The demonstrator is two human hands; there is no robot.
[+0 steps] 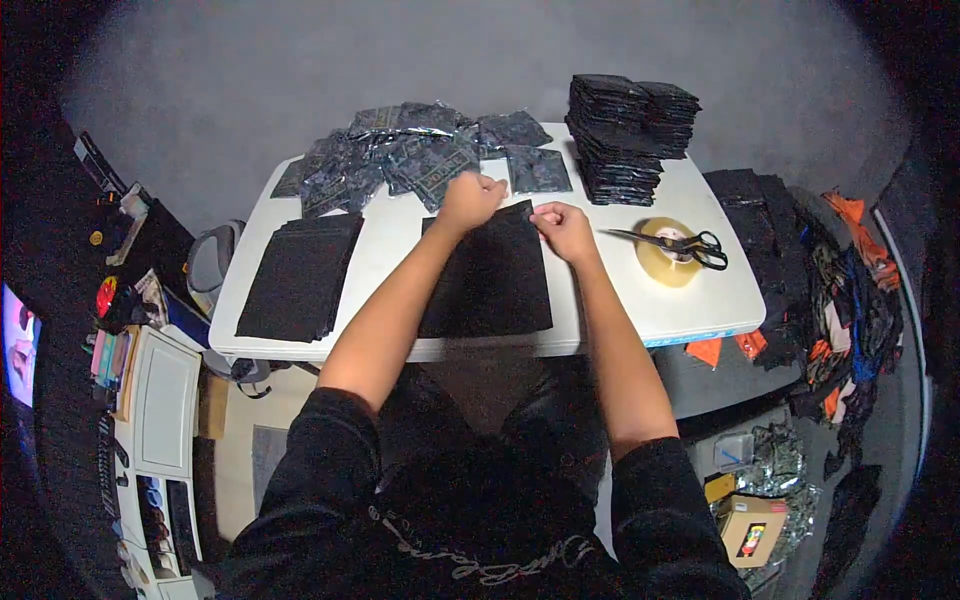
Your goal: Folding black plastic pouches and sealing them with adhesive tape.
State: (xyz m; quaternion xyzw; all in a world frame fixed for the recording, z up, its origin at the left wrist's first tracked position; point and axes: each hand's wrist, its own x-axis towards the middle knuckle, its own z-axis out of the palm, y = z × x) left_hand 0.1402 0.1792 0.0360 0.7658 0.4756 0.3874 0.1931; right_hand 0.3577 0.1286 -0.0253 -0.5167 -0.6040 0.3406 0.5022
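Note:
A black fabric piece (491,277) lies flat on the white table (390,285) in front of me. My right hand (562,229) pinches its far right corner between thumb and fingers. Over its far edge is my left hand (472,201), fingers curled; whether it holds anything is unclear. To the left lies a stack of black fabric pieces (300,277). Beyond my left hand, clear plastic packets with dark contents (397,150) are heaped, and one such packet (538,170) lies flat nearer my right hand.
Tall stacks of folded black items (619,142) stand at the back right. Black-handled scissors (697,247) rest across a roll of clear tape (664,270) at the right. Beside the table are piled dark and orange fabrics (832,300), a grey chair (214,262) and a cardboard box (752,529).

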